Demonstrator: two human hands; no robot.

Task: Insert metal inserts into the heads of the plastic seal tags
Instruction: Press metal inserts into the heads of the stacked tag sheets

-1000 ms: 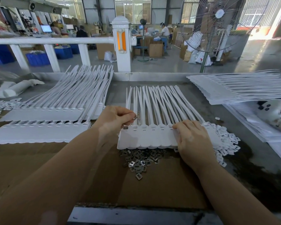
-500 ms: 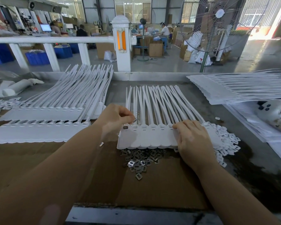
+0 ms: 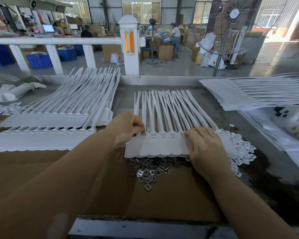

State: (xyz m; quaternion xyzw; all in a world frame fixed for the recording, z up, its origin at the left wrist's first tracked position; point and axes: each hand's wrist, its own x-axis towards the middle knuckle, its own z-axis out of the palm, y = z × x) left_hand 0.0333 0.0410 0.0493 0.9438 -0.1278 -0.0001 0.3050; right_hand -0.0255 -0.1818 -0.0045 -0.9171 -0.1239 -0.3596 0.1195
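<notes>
Left hand (image 3: 126,125) at frame centre, fingers curled, pinches a small metal insert (image 3: 143,133) onto a head at the left end of the seal tag strip (image 3: 162,144). Loose metal inserts pile (image 3: 149,169) lies just below the strip on cardboard (image 3: 171,195). Right hand (image 3: 205,147), fingers flat, presses the strip's right part. Finished tag stacks (image 3: 47,121) upper left.
</notes>
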